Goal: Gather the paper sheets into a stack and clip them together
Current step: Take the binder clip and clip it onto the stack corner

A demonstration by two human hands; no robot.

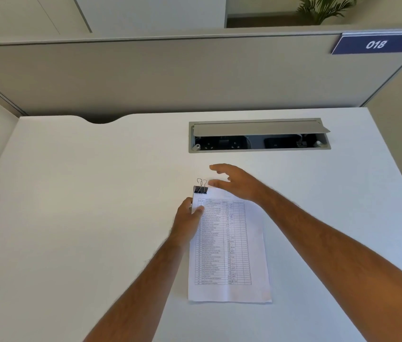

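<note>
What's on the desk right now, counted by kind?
Paper stack: 1
Binder clips, black, at the stack's top left corner: 2
Hands: 2, left hand on the stack's left edge, right hand open above its top
Total: 5

White desk (71, 193) with open cable tray (259, 135) — grey partition (145, 75) behind, numbered 018.

Both forearms are bare and sleeveless, the hands (234, 180) ringless.
</note>
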